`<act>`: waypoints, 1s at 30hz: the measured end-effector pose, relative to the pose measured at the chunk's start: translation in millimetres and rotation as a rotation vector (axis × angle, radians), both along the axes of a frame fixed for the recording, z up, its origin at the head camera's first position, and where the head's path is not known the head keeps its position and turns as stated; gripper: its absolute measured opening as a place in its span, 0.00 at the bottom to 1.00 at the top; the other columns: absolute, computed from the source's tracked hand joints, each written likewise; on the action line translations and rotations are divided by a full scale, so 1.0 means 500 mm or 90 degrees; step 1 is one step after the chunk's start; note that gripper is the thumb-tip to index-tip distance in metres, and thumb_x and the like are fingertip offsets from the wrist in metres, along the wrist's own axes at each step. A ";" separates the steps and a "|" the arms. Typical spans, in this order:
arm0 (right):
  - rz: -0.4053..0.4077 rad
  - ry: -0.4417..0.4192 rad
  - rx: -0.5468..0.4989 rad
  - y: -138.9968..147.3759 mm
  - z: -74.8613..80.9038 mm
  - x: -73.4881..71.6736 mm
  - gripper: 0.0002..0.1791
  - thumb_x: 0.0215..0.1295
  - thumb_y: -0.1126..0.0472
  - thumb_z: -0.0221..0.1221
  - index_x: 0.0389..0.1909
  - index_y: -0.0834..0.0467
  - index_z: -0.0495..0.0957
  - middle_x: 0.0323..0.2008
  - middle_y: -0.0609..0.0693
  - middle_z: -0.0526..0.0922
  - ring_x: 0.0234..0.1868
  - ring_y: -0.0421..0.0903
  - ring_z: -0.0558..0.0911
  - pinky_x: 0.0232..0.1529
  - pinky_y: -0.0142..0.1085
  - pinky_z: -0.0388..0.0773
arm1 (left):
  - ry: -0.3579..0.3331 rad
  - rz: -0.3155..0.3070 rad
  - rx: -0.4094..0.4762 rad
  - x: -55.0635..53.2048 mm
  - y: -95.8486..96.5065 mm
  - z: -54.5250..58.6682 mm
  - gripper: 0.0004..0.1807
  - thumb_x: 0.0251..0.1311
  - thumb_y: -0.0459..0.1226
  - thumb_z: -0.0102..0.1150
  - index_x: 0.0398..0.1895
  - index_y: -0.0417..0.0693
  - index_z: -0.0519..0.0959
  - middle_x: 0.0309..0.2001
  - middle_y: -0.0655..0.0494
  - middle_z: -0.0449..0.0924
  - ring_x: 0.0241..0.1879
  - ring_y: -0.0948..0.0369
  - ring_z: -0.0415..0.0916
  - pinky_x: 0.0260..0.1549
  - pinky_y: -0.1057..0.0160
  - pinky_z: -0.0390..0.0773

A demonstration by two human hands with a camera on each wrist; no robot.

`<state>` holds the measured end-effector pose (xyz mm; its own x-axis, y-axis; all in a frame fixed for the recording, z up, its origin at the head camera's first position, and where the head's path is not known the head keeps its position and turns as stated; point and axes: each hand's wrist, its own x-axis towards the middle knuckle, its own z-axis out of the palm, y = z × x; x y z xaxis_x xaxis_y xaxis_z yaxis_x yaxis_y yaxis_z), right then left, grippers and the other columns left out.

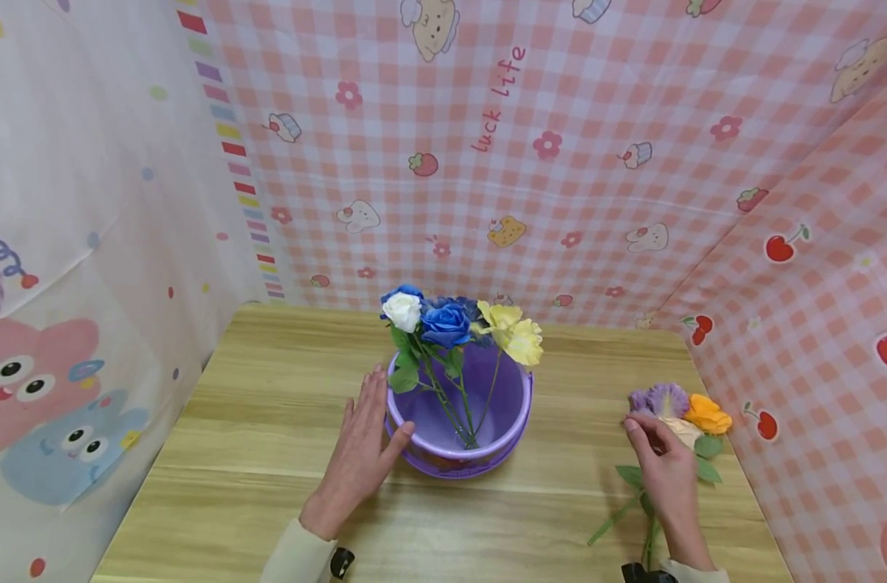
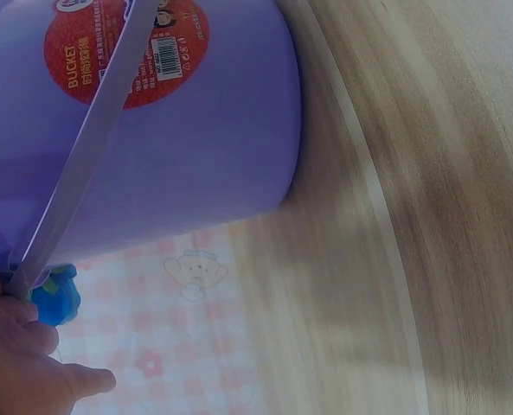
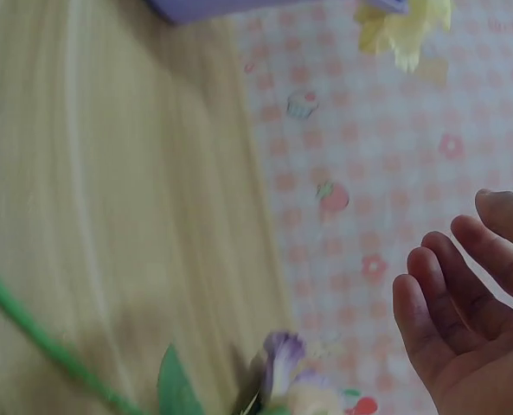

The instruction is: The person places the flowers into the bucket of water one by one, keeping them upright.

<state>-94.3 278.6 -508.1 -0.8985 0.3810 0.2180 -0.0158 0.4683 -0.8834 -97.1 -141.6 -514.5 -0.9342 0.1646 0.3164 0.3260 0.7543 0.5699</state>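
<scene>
A purple bucket (image 1: 514, 398) stands upright on the table, its handle lowered at the front. Inside lean artificial flowers: a white rose (image 1: 402, 312), blue roses (image 1: 446, 324) and a yellow flower (image 1: 522, 341). My left hand (image 1: 356, 453) rests with extended fingers against the bucket's left rim. On the right lie a purple flower (image 1: 667, 399), an orange rose (image 1: 708, 414) and a cream rose (image 1: 684, 431), which my right hand (image 1: 667, 474) partly covers from above. In the right wrist view, that hand's fingers (image 3: 419, 303) are loosely bent with nothing between them.
The wooden table (image 1: 268, 405) is bordered by a pink checked cloth (image 1: 385, 210) behind and on the right, and a white printed cloth (image 1: 86, 202) on the left. Green stems (image 1: 612, 520) reach toward the front edge.
</scene>
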 end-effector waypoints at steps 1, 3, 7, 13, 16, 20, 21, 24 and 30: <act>-0.004 -0.005 0.004 0.006 -0.002 0.002 0.12 0.73 0.61 0.64 0.50 0.65 0.86 0.35 0.27 0.83 0.37 0.24 0.80 0.37 0.16 0.75 | -0.001 0.000 0.001 0.000 0.000 0.000 0.47 0.77 0.55 0.48 0.84 0.39 0.42 0.83 0.42 0.41 0.81 0.42 0.43 0.75 0.34 0.45; -0.012 -0.016 0.011 0.020 -0.007 0.004 0.13 0.74 0.61 0.64 0.49 0.66 0.86 0.33 0.28 0.83 0.35 0.25 0.80 0.35 0.17 0.75 | -0.001 0.000 0.002 0.000 0.000 0.000 0.47 0.77 0.55 0.48 0.84 0.39 0.42 0.83 0.42 0.41 0.81 0.42 0.43 0.75 0.34 0.45; -0.038 -0.061 0.033 0.046 -0.016 0.013 0.15 0.74 0.56 0.63 0.50 0.65 0.86 0.29 0.27 0.81 0.33 0.25 0.78 0.32 0.19 0.74 | 0.005 0.000 0.004 0.000 0.000 0.000 0.47 0.77 0.56 0.48 0.84 0.38 0.43 0.83 0.40 0.43 0.81 0.41 0.44 0.75 0.34 0.46; -0.051 -0.137 0.035 0.080 -0.026 0.028 0.23 0.74 0.48 0.63 0.54 0.64 0.85 0.29 0.24 0.80 0.33 0.23 0.77 0.32 0.19 0.75 | 0.021 -0.001 0.007 -0.001 -0.002 -0.004 0.47 0.77 0.55 0.49 0.84 0.39 0.43 0.83 0.40 0.44 0.81 0.43 0.43 0.74 0.32 0.47; -0.053 -0.165 0.022 0.094 -0.033 0.035 0.25 0.74 0.47 0.62 0.56 0.65 0.84 0.29 0.24 0.80 0.33 0.23 0.78 0.32 0.19 0.76 | 0.024 -0.001 0.008 -0.001 -0.003 -0.006 0.46 0.77 0.54 0.50 0.84 0.39 0.43 0.83 0.40 0.45 0.81 0.44 0.42 0.74 0.32 0.48; -0.054 -0.193 0.018 0.111 -0.044 0.043 0.25 0.74 0.49 0.62 0.56 0.67 0.83 0.29 0.26 0.82 0.32 0.24 0.79 0.32 0.20 0.78 | 0.024 0.000 0.010 -0.001 -0.003 -0.006 0.46 0.77 0.54 0.50 0.84 0.39 0.43 0.83 0.39 0.45 0.81 0.45 0.42 0.74 0.32 0.48; -0.054 -0.202 0.023 0.114 -0.047 0.045 0.24 0.75 0.49 0.62 0.56 0.67 0.83 0.30 0.28 0.82 0.32 0.24 0.79 0.32 0.21 0.78 | 0.024 0.000 0.010 -0.001 -0.003 -0.006 0.46 0.77 0.54 0.50 0.84 0.39 0.43 0.83 0.39 0.45 0.81 0.45 0.42 0.74 0.32 0.48; -0.050 -0.245 0.034 0.126 -0.055 0.050 0.26 0.75 0.48 0.61 0.56 0.67 0.83 0.34 0.36 0.86 0.32 0.24 0.78 0.32 0.23 0.79 | 0.026 0.001 0.007 -0.002 -0.003 -0.007 0.46 0.77 0.55 0.49 0.84 0.39 0.44 0.82 0.39 0.46 0.81 0.42 0.44 0.73 0.31 0.49; -0.030 -0.328 0.032 0.145 -0.066 0.057 0.31 0.76 0.44 0.58 0.62 0.67 0.80 0.45 0.54 0.89 0.33 0.26 0.78 0.35 0.29 0.83 | 0.029 0.004 0.000 -0.002 -0.003 -0.008 0.46 0.77 0.56 0.49 0.84 0.38 0.44 0.82 0.38 0.47 0.80 0.39 0.47 0.73 0.30 0.50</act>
<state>-65.9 351.1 -541.0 -0.8762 0.4240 -0.2292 0.4375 0.5000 -0.7474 -98.3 -143.2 -518.5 -0.9198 0.1594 0.3586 0.3473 0.7562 0.5546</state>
